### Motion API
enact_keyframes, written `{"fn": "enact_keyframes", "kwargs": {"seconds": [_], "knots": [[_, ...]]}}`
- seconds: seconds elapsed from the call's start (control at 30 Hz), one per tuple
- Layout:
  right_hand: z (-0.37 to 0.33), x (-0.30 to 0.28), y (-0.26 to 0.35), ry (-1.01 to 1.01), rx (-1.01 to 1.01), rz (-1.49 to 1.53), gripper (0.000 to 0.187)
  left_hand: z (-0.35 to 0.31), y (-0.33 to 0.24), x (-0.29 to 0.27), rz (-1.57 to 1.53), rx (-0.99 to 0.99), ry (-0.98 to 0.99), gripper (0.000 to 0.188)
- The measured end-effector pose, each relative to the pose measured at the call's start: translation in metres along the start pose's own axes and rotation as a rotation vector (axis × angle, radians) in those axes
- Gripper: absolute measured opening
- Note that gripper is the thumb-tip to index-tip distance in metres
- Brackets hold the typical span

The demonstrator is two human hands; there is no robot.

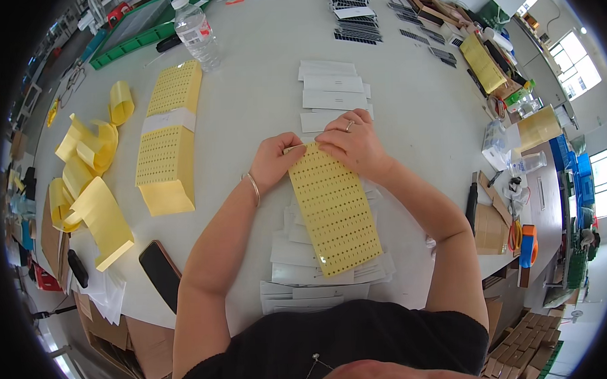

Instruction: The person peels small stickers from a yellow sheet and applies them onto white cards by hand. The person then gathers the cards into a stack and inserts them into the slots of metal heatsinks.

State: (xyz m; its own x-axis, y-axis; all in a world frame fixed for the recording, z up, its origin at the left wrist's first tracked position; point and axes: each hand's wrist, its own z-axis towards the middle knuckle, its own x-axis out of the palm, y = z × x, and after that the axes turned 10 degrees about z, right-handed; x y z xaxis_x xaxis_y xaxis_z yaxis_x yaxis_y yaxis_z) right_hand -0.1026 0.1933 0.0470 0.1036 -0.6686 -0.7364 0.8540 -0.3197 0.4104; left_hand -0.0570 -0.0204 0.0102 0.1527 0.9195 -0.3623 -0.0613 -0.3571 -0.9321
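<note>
**A bright workroom around a white table**

We sit at a broad white table (247,104) that fills most of the view. To our right, windows (575,65) let in strong daylight along a pale wall. Blue crates (570,155) stand below them. Flattened cardboard (131,339) lies beneath the table's near edge, and stacked cartons (523,349) sit at lower right.

Both bare forearms reach forward from the lower edge and converge, the left hand (274,161), a bangle on its wrist, curled with fingers pinching, the right hand (353,145), ringed, lying palm down just beside it.
</note>
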Motion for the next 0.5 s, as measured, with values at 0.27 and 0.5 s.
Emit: {"fn": "enact_keyframes", "kwargs": {"seconds": [0.27,0.5], "knots": [[0.008,-0.004,0.004,0.03,0.061,0.05,0.004,0.0,0.003,0.0,-0.061,-0.003,0.0,0.019],[0.025,-0.031,-0.085,-0.096,0.399,0.121,0.008,0.0,-0.003,0.001,0.037,0.01,-0.008,0.021]]}}
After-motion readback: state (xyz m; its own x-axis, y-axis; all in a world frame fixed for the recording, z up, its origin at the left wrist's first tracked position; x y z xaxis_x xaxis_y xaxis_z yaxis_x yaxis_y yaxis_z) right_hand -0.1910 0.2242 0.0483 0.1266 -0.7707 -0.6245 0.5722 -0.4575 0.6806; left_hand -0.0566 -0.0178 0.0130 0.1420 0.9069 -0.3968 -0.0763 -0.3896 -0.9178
